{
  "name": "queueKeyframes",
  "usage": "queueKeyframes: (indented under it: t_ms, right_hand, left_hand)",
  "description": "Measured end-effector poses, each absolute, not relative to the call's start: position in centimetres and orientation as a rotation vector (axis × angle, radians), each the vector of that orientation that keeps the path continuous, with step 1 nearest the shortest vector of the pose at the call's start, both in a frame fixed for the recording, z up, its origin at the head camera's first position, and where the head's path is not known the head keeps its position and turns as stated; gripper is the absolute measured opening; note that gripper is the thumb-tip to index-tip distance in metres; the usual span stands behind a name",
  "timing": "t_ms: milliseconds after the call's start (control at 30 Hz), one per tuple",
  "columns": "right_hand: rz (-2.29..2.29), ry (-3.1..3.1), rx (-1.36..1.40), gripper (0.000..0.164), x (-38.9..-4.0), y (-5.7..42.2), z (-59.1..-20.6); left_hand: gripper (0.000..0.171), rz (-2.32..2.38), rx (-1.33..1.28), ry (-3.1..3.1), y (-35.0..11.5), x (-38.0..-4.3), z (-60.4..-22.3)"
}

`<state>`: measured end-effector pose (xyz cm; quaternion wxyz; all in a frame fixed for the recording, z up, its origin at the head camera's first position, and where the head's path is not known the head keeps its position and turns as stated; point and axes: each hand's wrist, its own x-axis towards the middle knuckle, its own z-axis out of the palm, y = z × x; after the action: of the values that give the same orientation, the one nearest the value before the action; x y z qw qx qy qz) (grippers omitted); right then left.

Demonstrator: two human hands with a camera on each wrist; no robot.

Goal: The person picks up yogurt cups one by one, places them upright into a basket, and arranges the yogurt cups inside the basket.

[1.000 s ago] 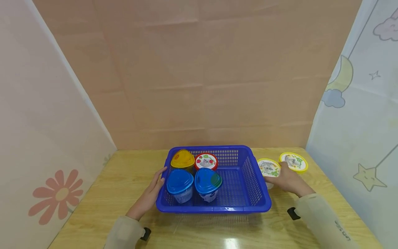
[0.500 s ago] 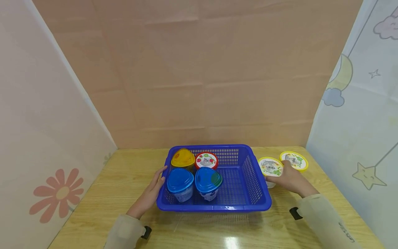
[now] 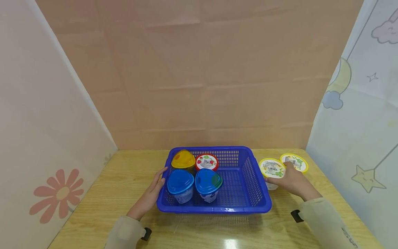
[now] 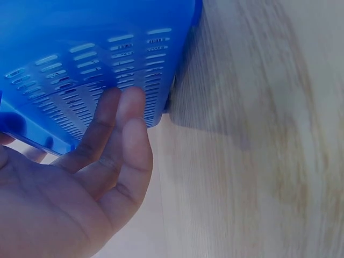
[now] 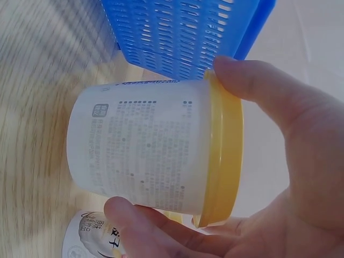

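In the head view a blue plastic basket (image 3: pixel 214 209) holds two blue-lidded cups (image 3: pixel 180 181) (image 3: pixel 208 181), a yellow-lidded cup (image 3: pixel 183 159) and a red-rimmed cup (image 3: pixel 206 162). My left hand (image 3: pixel 149 197) rests against the basket's left side, fingers loosely bent along the slotted outer wall (image 4: pixel 123 59) in the left wrist view. To the right of the basket, my right hand (image 3: pixel 292 180) grips a white cup with a yellow-rimmed lid (image 3: pixel 272 167). Its thumb presses the lid edge (image 5: pixel 223 156) and its fingers lie on the opposite side. The cup's base is partly hidden in the head view.
Another cup with a yellow-rimmed lid (image 3: pixel 296 162) stands just behind and right of the held one. All of this is on a wooden table (image 3: pixel 118 183). A brown backdrop (image 3: pixel 202 103) closes off the rear, with patterned side panels (image 3: pixel 357 138) at both sides.
My right hand and the cup it grips have shifted slightly to the right, away from the basket. The left hand and the basket's contents stay as they were.
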<state>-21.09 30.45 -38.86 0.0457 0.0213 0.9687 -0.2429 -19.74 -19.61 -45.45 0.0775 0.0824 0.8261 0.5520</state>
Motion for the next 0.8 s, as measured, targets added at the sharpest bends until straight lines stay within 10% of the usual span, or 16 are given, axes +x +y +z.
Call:
queueKeyframes:
  t_ms: [800]
  right_hand:
    - [-0.750,3.005,0.143,0.126,-20.8,30.8,-37.7]
  left_hand:
    - [0.048,1.674,0.248,2.484,-19.4,-19.7,-45.6]
